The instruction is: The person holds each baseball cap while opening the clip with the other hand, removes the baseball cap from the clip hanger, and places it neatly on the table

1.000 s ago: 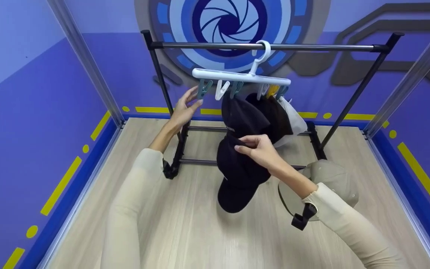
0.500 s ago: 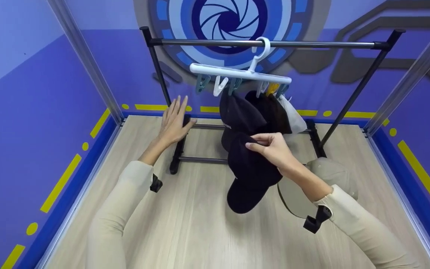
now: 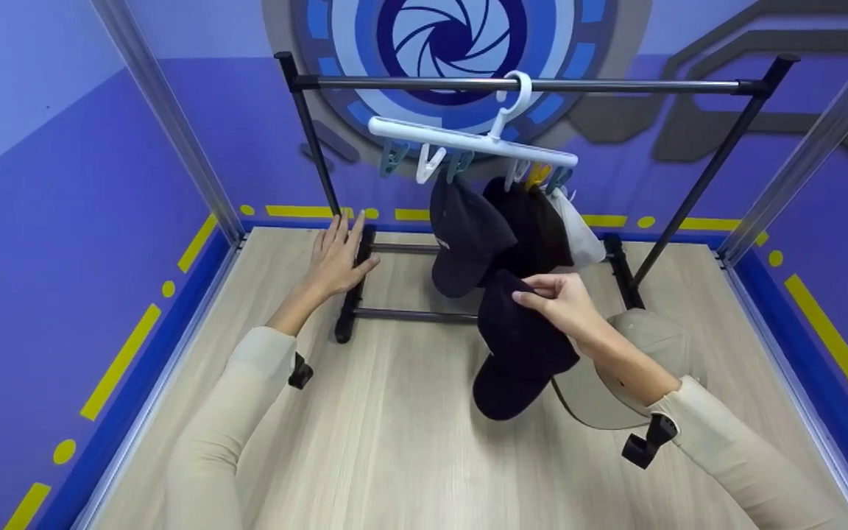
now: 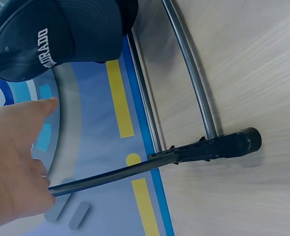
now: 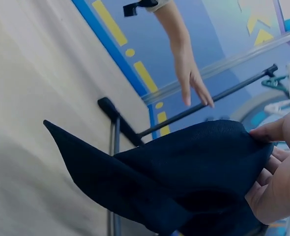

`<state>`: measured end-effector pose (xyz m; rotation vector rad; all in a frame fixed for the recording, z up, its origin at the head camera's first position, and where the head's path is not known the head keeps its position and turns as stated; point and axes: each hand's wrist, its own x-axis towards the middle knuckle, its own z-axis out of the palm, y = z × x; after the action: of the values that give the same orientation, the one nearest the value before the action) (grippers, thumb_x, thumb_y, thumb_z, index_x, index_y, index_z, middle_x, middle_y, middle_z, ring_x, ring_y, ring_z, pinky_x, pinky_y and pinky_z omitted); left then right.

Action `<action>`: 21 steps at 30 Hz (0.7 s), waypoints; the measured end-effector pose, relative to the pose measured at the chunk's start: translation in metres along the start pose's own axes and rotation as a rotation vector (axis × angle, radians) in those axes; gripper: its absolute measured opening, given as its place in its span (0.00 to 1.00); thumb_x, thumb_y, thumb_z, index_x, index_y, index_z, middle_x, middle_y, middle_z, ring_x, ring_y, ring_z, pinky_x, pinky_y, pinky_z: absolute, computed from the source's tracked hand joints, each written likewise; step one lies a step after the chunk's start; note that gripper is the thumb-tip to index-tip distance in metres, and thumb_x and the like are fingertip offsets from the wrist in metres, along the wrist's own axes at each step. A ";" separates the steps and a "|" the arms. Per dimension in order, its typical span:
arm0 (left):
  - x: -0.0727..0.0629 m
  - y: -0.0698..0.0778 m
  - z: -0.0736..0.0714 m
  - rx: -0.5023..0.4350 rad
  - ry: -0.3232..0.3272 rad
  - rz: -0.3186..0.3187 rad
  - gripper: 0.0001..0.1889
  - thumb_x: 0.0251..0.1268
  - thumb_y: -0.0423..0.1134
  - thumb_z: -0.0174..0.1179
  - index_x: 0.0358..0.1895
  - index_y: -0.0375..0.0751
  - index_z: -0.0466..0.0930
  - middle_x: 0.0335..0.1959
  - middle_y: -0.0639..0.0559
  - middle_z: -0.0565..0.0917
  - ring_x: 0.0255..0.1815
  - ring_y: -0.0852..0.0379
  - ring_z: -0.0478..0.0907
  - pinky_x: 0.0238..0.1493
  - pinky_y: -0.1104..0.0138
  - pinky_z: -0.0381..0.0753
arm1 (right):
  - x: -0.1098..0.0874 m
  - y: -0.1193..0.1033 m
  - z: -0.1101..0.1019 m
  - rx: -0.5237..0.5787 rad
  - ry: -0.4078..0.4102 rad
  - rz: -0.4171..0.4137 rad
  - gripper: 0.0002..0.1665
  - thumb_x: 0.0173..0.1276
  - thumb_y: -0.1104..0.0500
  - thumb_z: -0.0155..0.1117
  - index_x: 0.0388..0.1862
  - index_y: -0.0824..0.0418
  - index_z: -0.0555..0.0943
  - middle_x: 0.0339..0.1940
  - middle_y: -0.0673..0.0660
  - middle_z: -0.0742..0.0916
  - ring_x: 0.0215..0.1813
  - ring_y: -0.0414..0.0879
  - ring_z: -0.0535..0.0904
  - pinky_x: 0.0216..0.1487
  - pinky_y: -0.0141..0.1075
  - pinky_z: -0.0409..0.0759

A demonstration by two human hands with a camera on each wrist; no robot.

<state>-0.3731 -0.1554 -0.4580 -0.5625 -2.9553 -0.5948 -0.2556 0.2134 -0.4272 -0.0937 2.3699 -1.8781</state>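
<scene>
My right hand (image 3: 567,305) pinches the edge of a black baseball cap (image 3: 516,342), which hangs brim down in front of the rack. In the right wrist view that cap (image 5: 184,167) shows its hollow underside. My left hand (image 3: 336,261) has its fingers extended beside the rack's left post (image 3: 316,147); whether it touches the post I cannot tell. A dark cap with white lettering (image 3: 464,235) hangs from a green clip (image 3: 460,165) on the white hanger (image 3: 468,140). Further right on it hang a dark brown cap (image 3: 545,228) and a white cap (image 3: 578,228).
A metal garment rack (image 3: 615,87) carries the hanger. At its left end, a green clip (image 3: 394,158) and a white clip (image 3: 430,163) hold nothing. A beige cap (image 3: 652,342) lies on the wooden floor (image 3: 394,442) under the right forearm. Blue walls enclose the space.
My right hand has drawn the black cap rightward, away from the hanging dark cap. My left hand has left the hanger's left clip and moved down and left, its fingers straightening.
</scene>
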 end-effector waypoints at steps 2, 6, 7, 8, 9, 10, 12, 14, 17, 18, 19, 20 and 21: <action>0.000 0.000 0.000 0.005 -0.017 0.003 0.45 0.77 0.55 0.54 0.84 0.40 0.39 0.84 0.31 0.40 0.85 0.33 0.36 0.81 0.37 0.37 | 0.000 0.008 -0.005 -0.025 0.013 0.003 0.18 0.69 0.62 0.70 0.51 0.74 0.85 0.32 0.41 0.92 0.34 0.31 0.87 0.40 0.26 0.83; 0.003 0.000 0.002 0.010 -0.039 0.007 0.46 0.77 0.52 0.55 0.84 0.39 0.37 0.84 0.31 0.38 0.85 0.33 0.35 0.81 0.37 0.37 | 0.000 0.022 -0.016 -0.023 0.035 0.032 0.17 0.71 0.62 0.67 0.52 0.73 0.84 0.32 0.41 0.91 0.34 0.32 0.87 0.40 0.26 0.84; 0.003 0.000 0.003 0.010 -0.041 0.009 0.46 0.77 0.52 0.56 0.84 0.39 0.37 0.84 0.30 0.38 0.85 0.33 0.35 0.81 0.37 0.37 | 0.000 0.026 -0.019 -0.007 0.040 0.040 0.16 0.71 0.62 0.67 0.52 0.72 0.84 0.32 0.42 0.91 0.34 0.33 0.87 0.39 0.27 0.84; 0.004 0.000 0.004 0.008 -0.045 0.009 0.46 0.77 0.51 0.55 0.84 0.39 0.37 0.84 0.30 0.37 0.85 0.33 0.35 0.81 0.37 0.37 | 0.000 0.029 -0.023 0.004 0.046 0.046 0.15 0.72 0.62 0.66 0.51 0.71 0.84 0.32 0.41 0.91 0.34 0.33 0.87 0.39 0.27 0.84; 0.005 0.000 0.004 0.008 -0.048 0.008 0.46 0.77 0.51 0.55 0.84 0.39 0.37 0.84 0.30 0.37 0.85 0.34 0.34 0.81 0.37 0.37 | -0.001 0.032 -0.026 0.019 0.055 0.055 0.13 0.72 0.62 0.66 0.50 0.70 0.84 0.31 0.41 0.91 0.34 0.34 0.87 0.39 0.28 0.84; 0.006 0.000 0.005 0.011 -0.052 0.007 0.46 0.77 0.52 0.55 0.84 0.39 0.37 0.84 0.31 0.37 0.86 0.34 0.34 0.81 0.38 0.37 | -0.001 0.036 -0.031 0.028 0.065 0.063 0.11 0.72 0.62 0.65 0.49 0.68 0.84 0.31 0.41 0.91 0.33 0.34 0.87 0.39 0.28 0.84; 0.007 0.000 0.006 0.010 -0.048 0.014 0.46 0.77 0.52 0.55 0.84 0.39 0.37 0.84 0.30 0.37 0.86 0.34 0.35 0.81 0.37 0.37 | -0.003 0.042 -0.040 0.047 0.093 0.073 0.08 0.72 0.62 0.65 0.46 0.65 0.84 0.30 0.40 0.91 0.33 0.33 0.86 0.38 0.27 0.84; 0.007 0.001 0.006 0.009 -0.038 0.025 0.46 0.76 0.51 0.55 0.84 0.38 0.38 0.84 0.30 0.38 0.85 0.33 0.36 0.81 0.37 0.39 | -0.006 0.048 -0.049 0.050 0.115 0.095 0.06 0.73 0.62 0.64 0.45 0.62 0.83 0.29 0.38 0.90 0.32 0.33 0.86 0.37 0.27 0.83; 0.006 0.001 0.006 0.008 -0.015 0.042 0.46 0.75 0.50 0.57 0.84 0.37 0.40 0.83 0.28 0.41 0.85 0.32 0.38 0.80 0.35 0.41 | -0.010 0.057 -0.060 0.063 0.135 0.121 0.10 0.75 0.59 0.62 0.50 0.64 0.82 0.30 0.38 0.89 0.33 0.33 0.85 0.37 0.27 0.83; 0.006 0.001 0.006 0.008 -0.011 0.044 0.46 0.75 0.49 0.57 0.84 0.37 0.40 0.83 0.27 0.41 0.85 0.31 0.38 0.80 0.35 0.41 | -0.012 0.060 -0.063 0.058 0.137 0.126 0.14 0.77 0.58 0.61 0.53 0.66 0.80 0.30 0.38 0.89 0.33 0.33 0.84 0.38 0.28 0.83; 0.005 0.000 0.007 0.009 -0.014 0.042 0.46 0.75 0.49 0.57 0.84 0.37 0.40 0.83 0.28 0.41 0.85 0.31 0.38 0.80 0.35 0.41 | -0.013 0.064 -0.065 0.057 0.135 0.127 0.17 0.78 0.56 0.60 0.56 0.68 0.79 0.30 0.38 0.89 0.34 0.33 0.84 0.38 0.28 0.83; 0.004 0.001 0.006 0.011 -0.019 0.038 0.46 0.75 0.49 0.57 0.84 0.38 0.40 0.83 0.28 0.41 0.85 0.31 0.38 0.80 0.35 0.41 | -0.014 0.068 -0.067 0.045 0.133 0.120 0.21 0.79 0.55 0.59 0.59 0.71 0.77 0.31 0.39 0.88 0.34 0.33 0.84 0.39 0.28 0.82; 0.003 0.001 0.006 0.012 -0.024 0.033 0.46 0.75 0.50 0.57 0.84 0.38 0.39 0.83 0.28 0.40 0.85 0.32 0.37 0.80 0.36 0.40 | -0.016 0.071 -0.069 0.035 0.130 0.112 0.25 0.80 0.53 0.58 0.61 0.73 0.75 0.31 0.39 0.88 0.35 0.33 0.83 0.40 0.27 0.82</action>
<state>-0.3756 -0.1514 -0.4632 -0.6211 -2.9636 -0.5704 -0.2473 0.2979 -0.4800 0.1663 2.3678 -1.9269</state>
